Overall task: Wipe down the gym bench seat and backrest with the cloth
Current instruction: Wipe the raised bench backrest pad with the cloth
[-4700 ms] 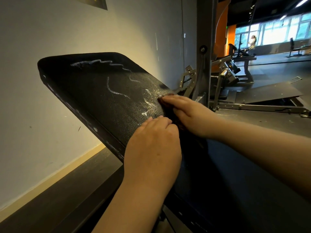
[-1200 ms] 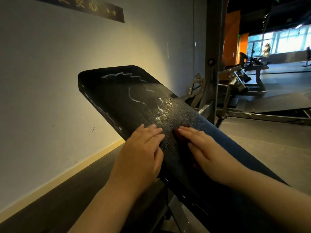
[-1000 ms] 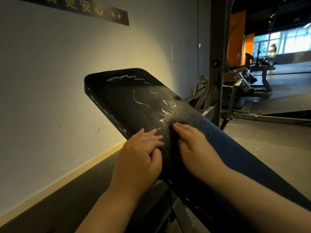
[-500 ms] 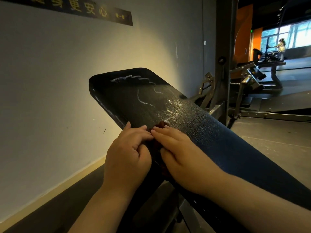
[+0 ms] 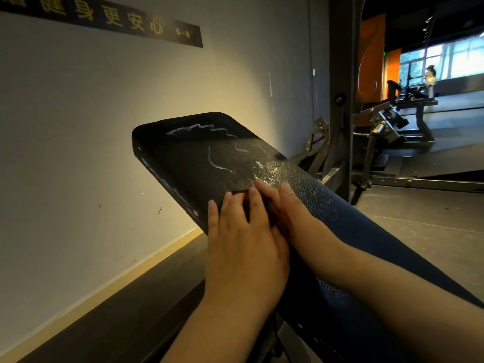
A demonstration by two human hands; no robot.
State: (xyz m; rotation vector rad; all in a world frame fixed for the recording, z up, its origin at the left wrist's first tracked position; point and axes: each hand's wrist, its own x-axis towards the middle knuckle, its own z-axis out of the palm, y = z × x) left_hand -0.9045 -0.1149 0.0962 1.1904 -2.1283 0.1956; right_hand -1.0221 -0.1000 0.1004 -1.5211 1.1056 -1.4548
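The black padded backrest (image 5: 188, 158) slopes up and away from me, with white squiggly marks (image 5: 217, 165) on its upper half. A dark cloth (image 5: 237, 192) lies on the pad just below the marks, and only its top edge shows past my fingers. My left hand (image 5: 241, 231) lies flat on the cloth with its fingers spread. My right hand (image 5: 290, 213) presses down right beside it, fingertips at the lowest white mark. The two hands touch side by side. The seat is hidden below my arms.
A pale wall (image 5: 78, 127) with a dark lettered sign (image 5: 110, 19) runs close along the left. A metal upright post (image 5: 340, 106) stands behind the backrest. Other gym machines (image 5: 392, 121) and a person (image 5: 429, 74) by bright windows are far back right.
My left hand has slid from the pad's left edge onto the cloth beside the right hand. Both hands have moved up the backrest toward the white marks.
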